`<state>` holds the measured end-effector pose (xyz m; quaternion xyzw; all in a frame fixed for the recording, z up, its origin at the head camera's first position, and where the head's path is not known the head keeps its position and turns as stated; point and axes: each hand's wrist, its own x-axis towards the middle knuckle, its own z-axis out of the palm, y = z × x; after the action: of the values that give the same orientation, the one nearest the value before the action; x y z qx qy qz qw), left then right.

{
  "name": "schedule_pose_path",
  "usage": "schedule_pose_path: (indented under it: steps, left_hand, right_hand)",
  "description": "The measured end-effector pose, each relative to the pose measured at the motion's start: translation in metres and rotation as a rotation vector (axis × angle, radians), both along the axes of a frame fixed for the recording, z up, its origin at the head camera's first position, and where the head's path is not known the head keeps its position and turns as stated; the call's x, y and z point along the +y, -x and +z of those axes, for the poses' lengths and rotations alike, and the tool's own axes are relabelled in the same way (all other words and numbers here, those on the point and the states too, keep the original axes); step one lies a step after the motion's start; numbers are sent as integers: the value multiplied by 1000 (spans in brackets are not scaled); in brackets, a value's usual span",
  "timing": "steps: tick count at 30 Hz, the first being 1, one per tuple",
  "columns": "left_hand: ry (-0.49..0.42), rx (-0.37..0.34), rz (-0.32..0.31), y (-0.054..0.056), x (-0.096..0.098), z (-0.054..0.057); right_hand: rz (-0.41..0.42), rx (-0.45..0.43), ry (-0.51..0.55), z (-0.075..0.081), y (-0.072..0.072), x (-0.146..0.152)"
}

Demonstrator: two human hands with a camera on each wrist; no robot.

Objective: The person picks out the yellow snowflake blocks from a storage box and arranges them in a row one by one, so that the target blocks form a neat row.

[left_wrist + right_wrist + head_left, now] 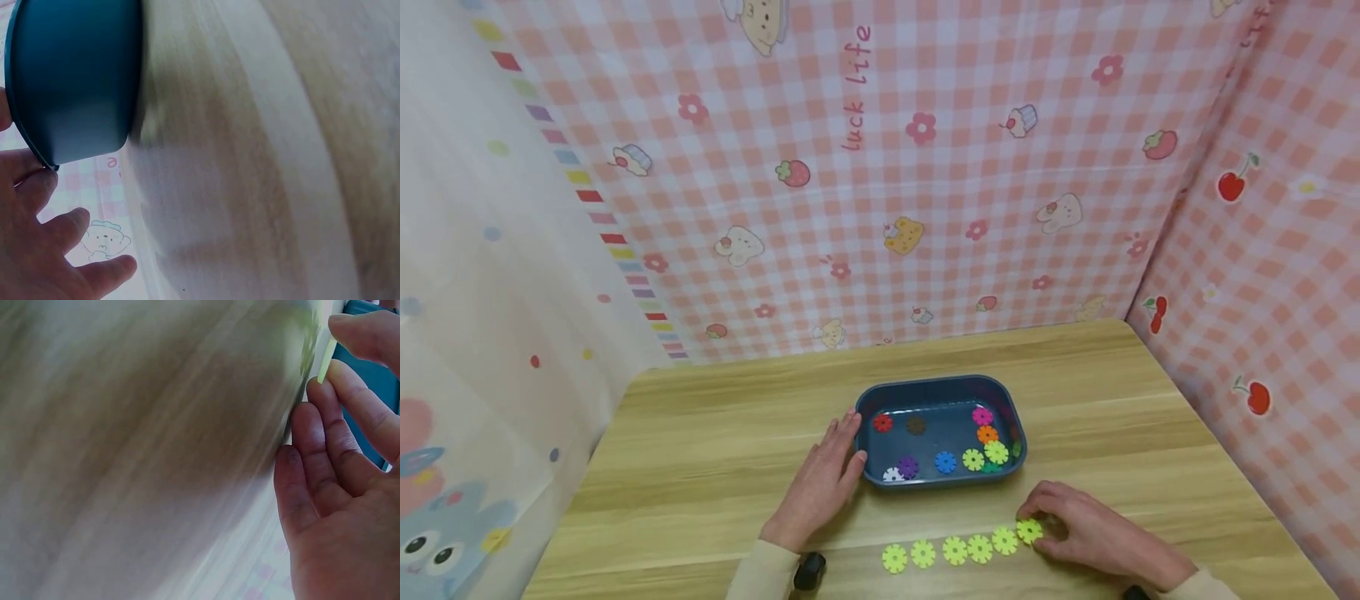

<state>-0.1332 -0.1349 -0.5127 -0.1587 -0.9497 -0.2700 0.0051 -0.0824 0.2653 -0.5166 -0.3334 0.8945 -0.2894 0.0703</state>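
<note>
My right hand [1090, 529] pinches a yellow-green snowflake disc [1029, 531] between thumb and fingers at the right end of a row. In the right wrist view that disc [326, 361] stands edge-on between the fingertips, close to the tabletop. Several matching discs [955, 550] lie to its left in a nearly straight line. My left hand [822, 487] rests against the left end of a dark blue tray [925, 390], fingers extended and touching its rim. From the left wrist, the tray's outer wall [75, 81] shows with fingertips right at the rim.
Inside the tray lie loose snowflake discs: red [883, 422], brown [916, 425], purple [908, 467], white [892, 475], blue [945, 462], pink [982, 416], orange [987, 435], green and yellow-green [996, 452]. A wood-grain table [715, 450] meets patterned cloth [850, 275] behind.
</note>
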Motion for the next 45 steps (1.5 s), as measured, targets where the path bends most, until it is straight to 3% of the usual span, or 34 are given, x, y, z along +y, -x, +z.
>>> schedule_pose_path:
  steps: [15,22,29,32,36,45]
  left_hand:
    - [-5,2,-8,0,-1,0]
    - [-6,4,-1,0,-1,1]
    - [3,-6,-9,0,-2,2]
    - [3,-7,-9,-1,-2,2]
    - [9,-4,-5,-2,-3,2]
    - [16,-8,-9,-1,-4,1]
  right_hand:
    - [35,0,-5,-2,2,1]
    - [-33,-168,33,13,7,4]
    - [-43,118,214,33,15,0]
    - [-79,174,238,41,22,-8]
    - [-84,224,189,49,35,-23]
    - [15,162,-4,52,67,-48]
